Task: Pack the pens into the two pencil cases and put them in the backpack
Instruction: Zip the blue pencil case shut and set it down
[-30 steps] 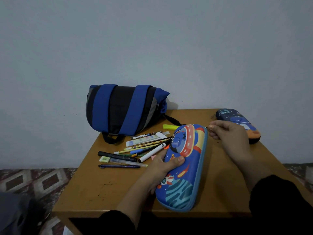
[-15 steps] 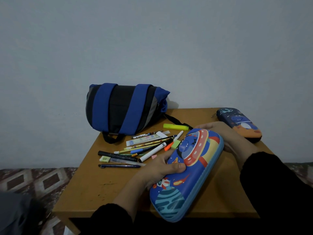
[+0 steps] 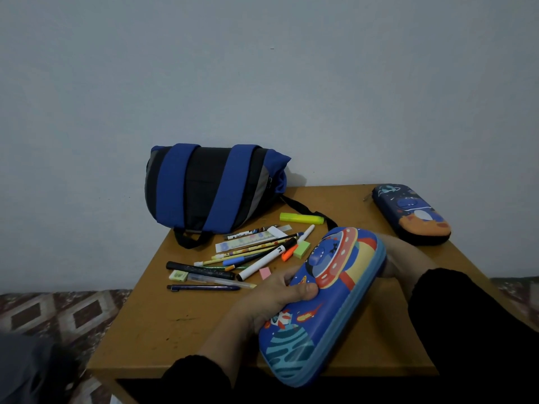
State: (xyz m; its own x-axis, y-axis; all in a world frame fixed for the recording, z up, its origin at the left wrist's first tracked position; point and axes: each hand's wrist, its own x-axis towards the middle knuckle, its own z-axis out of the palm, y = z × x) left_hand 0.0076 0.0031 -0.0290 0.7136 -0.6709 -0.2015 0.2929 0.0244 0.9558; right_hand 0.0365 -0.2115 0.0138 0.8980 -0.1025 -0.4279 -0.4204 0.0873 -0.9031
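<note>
A blue pencil case with a spaceship picture [image 3: 323, 301] is tilted up at the table's front. My left hand [image 3: 274, 298] grips its left side, thumb on the lid. My right hand [image 3: 408, 258] holds its far right edge, mostly hidden behind the case. A second, dark blue and orange pencil case [image 3: 411, 212] lies closed at the back right. A pile of pens, pencils, markers and erasers [image 3: 248, 255] is spread left of the case, with a yellow highlighter [image 3: 302, 218] behind it. The blue and black backpack [image 3: 213, 188] lies at the back left against the wall.
The small wooden table [image 3: 163, 322] stands against a plain wall. Its left edge drops to a patterned floor [image 3: 58, 310]. A black backpack strap [image 3: 303, 208] trails across the table toward the highlighter.
The spaceship case has swung round and tilted, its far end moving right. My right hand went from the top end to behind its right edge. Pens that the case hid now show.
</note>
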